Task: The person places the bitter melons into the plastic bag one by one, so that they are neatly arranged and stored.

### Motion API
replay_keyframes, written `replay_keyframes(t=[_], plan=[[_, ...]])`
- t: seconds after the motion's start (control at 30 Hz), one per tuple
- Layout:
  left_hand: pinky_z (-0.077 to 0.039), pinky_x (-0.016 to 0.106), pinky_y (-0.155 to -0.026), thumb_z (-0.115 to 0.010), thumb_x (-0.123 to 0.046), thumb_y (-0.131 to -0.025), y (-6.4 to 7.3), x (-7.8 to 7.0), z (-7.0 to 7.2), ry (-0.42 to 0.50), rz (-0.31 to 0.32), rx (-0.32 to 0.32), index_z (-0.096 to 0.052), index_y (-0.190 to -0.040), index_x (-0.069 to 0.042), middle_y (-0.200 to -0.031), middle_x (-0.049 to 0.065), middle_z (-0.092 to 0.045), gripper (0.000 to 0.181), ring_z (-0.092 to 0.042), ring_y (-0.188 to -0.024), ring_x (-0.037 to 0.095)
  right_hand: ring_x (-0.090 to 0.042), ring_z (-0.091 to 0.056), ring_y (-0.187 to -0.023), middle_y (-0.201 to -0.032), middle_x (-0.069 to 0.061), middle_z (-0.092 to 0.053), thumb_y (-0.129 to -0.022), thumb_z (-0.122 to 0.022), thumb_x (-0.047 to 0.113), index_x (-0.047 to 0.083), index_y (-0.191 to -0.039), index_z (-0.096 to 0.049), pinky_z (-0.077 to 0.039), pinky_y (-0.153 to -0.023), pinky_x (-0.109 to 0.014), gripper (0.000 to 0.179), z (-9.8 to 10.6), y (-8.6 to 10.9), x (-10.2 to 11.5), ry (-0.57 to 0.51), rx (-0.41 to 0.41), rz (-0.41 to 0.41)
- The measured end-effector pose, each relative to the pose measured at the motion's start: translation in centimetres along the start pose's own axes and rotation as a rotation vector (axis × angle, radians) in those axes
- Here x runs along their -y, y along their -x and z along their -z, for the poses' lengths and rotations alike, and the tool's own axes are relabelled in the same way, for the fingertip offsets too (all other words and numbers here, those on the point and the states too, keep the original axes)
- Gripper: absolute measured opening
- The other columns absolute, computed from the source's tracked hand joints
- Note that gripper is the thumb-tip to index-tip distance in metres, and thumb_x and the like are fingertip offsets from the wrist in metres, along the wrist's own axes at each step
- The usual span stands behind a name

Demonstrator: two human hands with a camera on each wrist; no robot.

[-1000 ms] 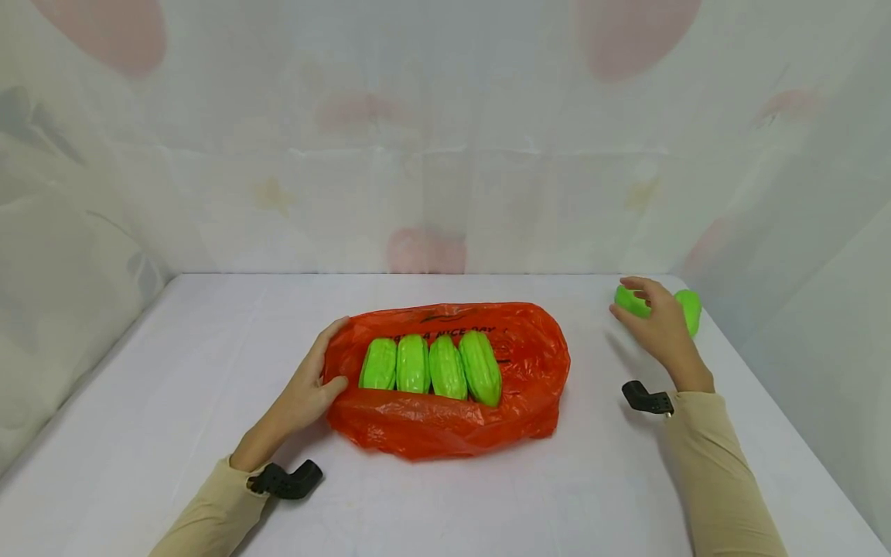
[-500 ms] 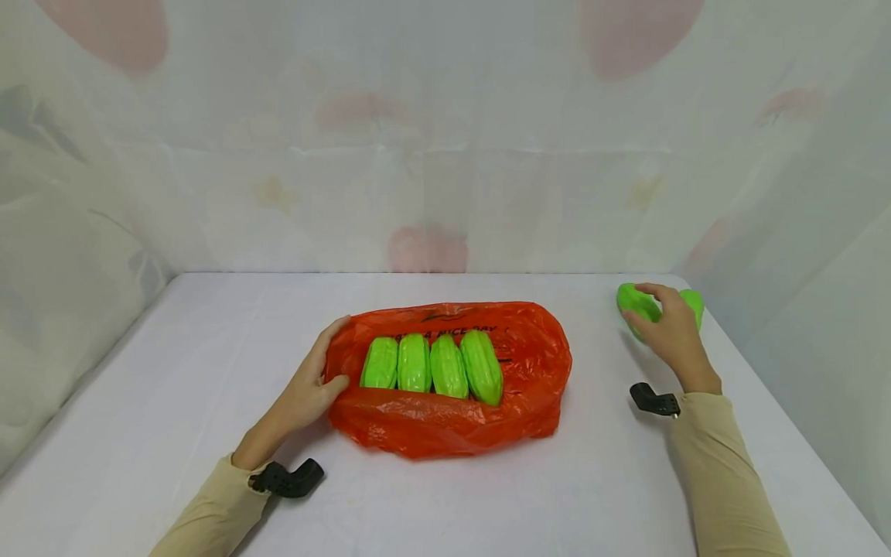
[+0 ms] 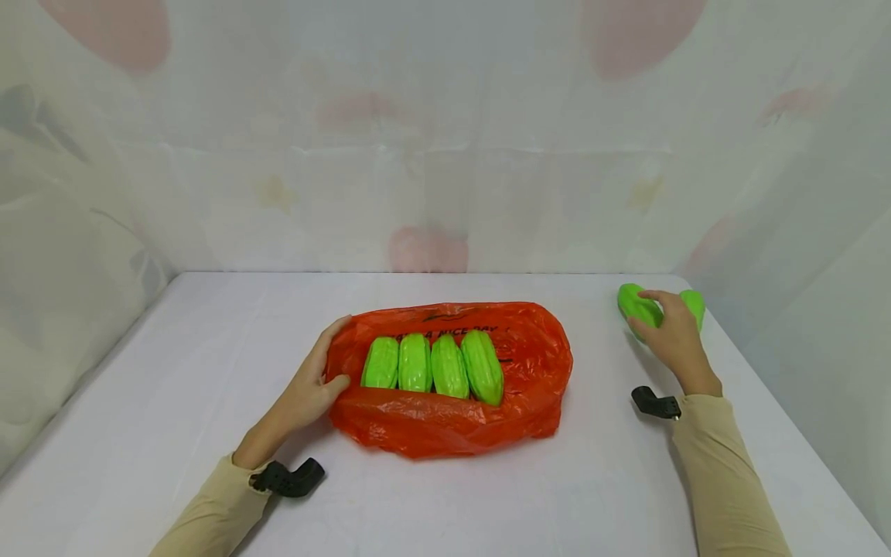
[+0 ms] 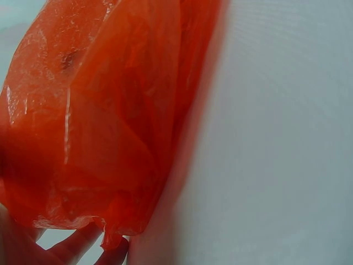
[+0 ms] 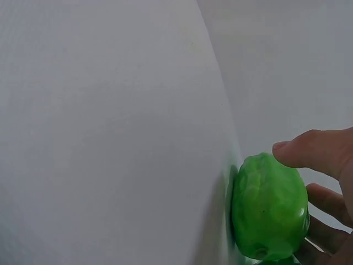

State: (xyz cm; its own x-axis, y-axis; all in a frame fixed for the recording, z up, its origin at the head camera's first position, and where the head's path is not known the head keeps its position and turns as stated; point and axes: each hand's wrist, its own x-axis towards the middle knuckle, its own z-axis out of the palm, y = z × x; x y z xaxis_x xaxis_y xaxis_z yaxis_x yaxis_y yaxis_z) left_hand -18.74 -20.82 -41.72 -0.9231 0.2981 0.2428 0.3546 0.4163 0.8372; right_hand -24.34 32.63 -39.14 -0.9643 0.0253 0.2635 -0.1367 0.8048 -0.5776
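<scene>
A red plastic bag (image 3: 452,422) with black print lies with its mouth spread. Several bright green, ridged, vegetable-like pieces (image 3: 448,367) sit in a row inside it. My left hand (image 3: 306,394) holds the bag's left edge, the thumb at the front rim and the fingers behind; the left wrist view shows fingers (image 4: 77,243) below the bag. At the far right, my right hand (image 3: 675,336) has its thumb and fingers round a similar green piece (image 5: 270,207). In the right wrist view the thumb touches its top. Another green piece (image 3: 694,304) shows partly behind the right hand.
A white cloth covers the table (image 3: 585,495). Pale printed curtains (image 3: 431,186) hang behind it and along both sides. The green pieces on the right lie near the table's right back corner. Black cameras are strapped on both wrists.
My right hand has shifted slightly right and toward me, its thumb and fingers closer round the green piece, which shows more. The left hand and the bag have stayed almost still.
</scene>
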Motion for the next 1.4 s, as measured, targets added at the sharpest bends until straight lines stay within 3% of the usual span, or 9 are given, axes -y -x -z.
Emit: replay_keyframes(t=[0.23,0.3,0.47,0.53,0.73,0.93,1.0,1.13,1.4], plan=[[-0.03,0.058,-0.112,-0.047,0.014,-0.083,-0.07,-0.06,-0.1,-0.001,0.0,-0.001,-0.021,-0.157,-0.014,-0.157,0.013,-0.033,0.083,-0.036,-0.138,0.031,-0.056,-0.036,-0.13,-0.138,-0.041,-0.042,-0.087,-0.063,0.002,-0.012,-0.134,-0.046,-0.029,-0.105,-0.067,0.052,-0.18,-0.03,-0.36,0.023,0.017,-0.004],[-0.031,0.051,-0.113,-0.047,0.014,-0.083,-0.07,-0.08,-0.09,-0.004,0.001,-0.002,-0.021,-0.157,-0.013,-0.156,0.013,-0.033,0.083,-0.036,-0.138,0.03,-0.057,-0.036,-0.13,-0.138,-0.041,-0.041,-0.087,-0.063,0.001,-0.012,-0.135,-0.046,-0.029,-0.106,-0.067,0.052,-0.22,-0.05,-0.38,0.03,0.021,-0.008],[-0.03,0.016,-0.107,-0.048,0.014,-0.084,-0.04,-0.01,-0.07,-0.005,-0.001,-0.003,-0.021,-0.157,-0.014,-0.156,0.013,-0.034,0.082,-0.037,-0.137,0.029,-0.057,-0.036,-0.129,-0.139,-0.041,-0.041,-0.087,-0.062,0.001,-0.011,-0.136,-0.045,-0.03,-0.105,-0.067,0.054,-0.23,-0.08,-0.35,0.047,0.038,-0.014],[-0.029,0.011,-0.104,-0.048,0.014,-0.084,-0.04,0.03,-0.07,0.001,-0.003,-0.002,-0.021,-0.157,-0.014,-0.156,0.013,-0.034,0.083,-0.037,-0.136,0.03,-0.056,-0.037,-0.129,-0.139,-0.041,-0.041,-0.086,-0.062,0.002,-0.01,-0.138,-0.044,-0.03,-0.104,-0.067,0.055,-0.21,-0.11,-0.35,0.052,0.053,-0.017],[-0.028,0.012,-0.105,-0.048,0.014,-0.083,-0.02,0.05,-0.03,0.0,-0.005,-0.004,-0.021,-0.157,-0.014,-0.156,0.013,-0.034,0.083,-0.037,-0.137,0.029,-0.051,-0.042,-0.121,-0.139,-0.041,-0.042,-0.084,-0.061,0.001,-0.009,-0.141,-0.042,-0.035,-0.094,-0.061,0.06,-0.2,-0.19,-0.23,0.053,0.091,-0.003],[-0.03,0.038,-0.112,-0.048,0.014,-0.083,0.01,0.01,0.01,-0.011,0.0,-0.002,-0.021,-0.157,-0.014,-0.157,0.013,-0.033,0.083,-0.035,-0.138,0.029,-0.047,-0.043,-0.114,-0.137,-0.04,-0.043,-0.082,-0.061,0.001,-0.01,-0.14,-0.044,-0.035,-0.09,-0.058,0.061,-0.12,-0.12,0.14,0.047,0.11,0.018],[-0.03,0.034,-0.113,-0.047,0.014,-0.083,0.02,0.04,0.01,-0.001,-0.002,-0.002,-0.021,-0.157,-0.014,-0.157,0.013,-0.032,0.083,-0.035,-0.139,0.029,-0.047,-0.043,-0.115,-0.137,-0.039,-0.043,-0.082,-0.062,0.001,-0.01,-0.14,-0.043,-0.035,-0.091,-0.058,0.062,-0.11,-0.11,0.2,0.047,0.122,0.024],[-0.027,0.011,-0.106,-0.046,0.015,-0.082,0.01,0.08,0.0,0.023,-0.01,-0.001,-0.022,-0.157,-0.013,-0.157,0.013,-0.032,0.083,-0.034,-0.139,0.03,-0.047,-0.043,-0.117,-0.137,-0.039,-0.043,-0.083,-0.062,0.002,-0.009,-0.141,-0.041,-0.036,-0.091,-0.059,0.063,-0.06,-0.17,0.23,0.06,0.15,0.028],[-0.026,0.008,-0.104,-0.047,0.015,-0.082,-0.03,0.1,0.0,0.033,-0.01,0.002,-0.021,-0.157,-0.013,-0.158,0.014,-0.032,0.084,-0.033,-0.14,0.03,-0.044,-0.043,-0.111,-0.137,-0.038,-0.041,-0.083,-0.061,0.005,-0.008,-0.142,-0.041,-0.038,-0.087,-0.056,0.064,0.0,-0.21,0.36,0.064,0.191,0.005]])
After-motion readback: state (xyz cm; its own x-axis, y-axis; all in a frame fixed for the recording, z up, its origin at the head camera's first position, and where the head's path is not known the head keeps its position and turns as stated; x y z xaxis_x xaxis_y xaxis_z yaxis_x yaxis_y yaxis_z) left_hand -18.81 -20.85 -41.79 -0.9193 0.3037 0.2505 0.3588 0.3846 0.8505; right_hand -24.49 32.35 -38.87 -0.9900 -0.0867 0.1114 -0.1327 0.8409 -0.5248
